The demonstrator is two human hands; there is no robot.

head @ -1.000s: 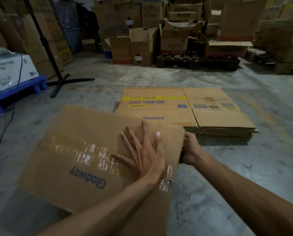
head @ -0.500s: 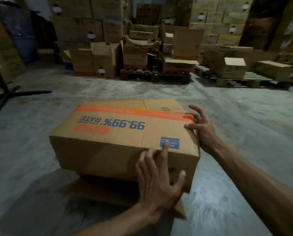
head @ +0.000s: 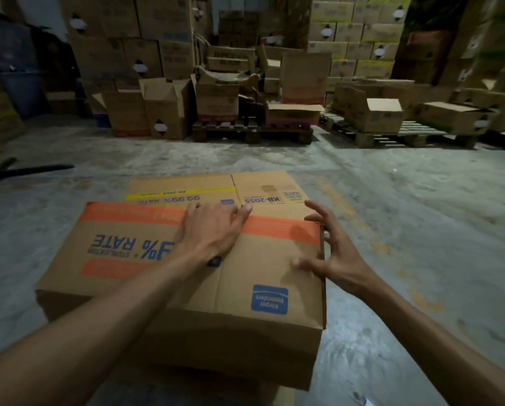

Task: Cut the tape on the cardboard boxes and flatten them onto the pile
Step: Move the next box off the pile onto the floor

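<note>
Box (head: 163,276) sits upright on the floor (head: 421,230), just in front of the flat pile (head: 216,187). Left hand (head: 213,230) flat on its top, fingers straight. Right hand (head: 333,253) spread at the right top edge, thumb on top, not gripping.

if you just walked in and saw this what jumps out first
The big cardboard box with the orange band and blue "RATE" print fills the middle foreground, with the left hand lying flat on its top and the right hand spread at its right edge. Just behind it on the concrete floor lies the pile of flattened boxes, and stacked cartons line the back.
</note>
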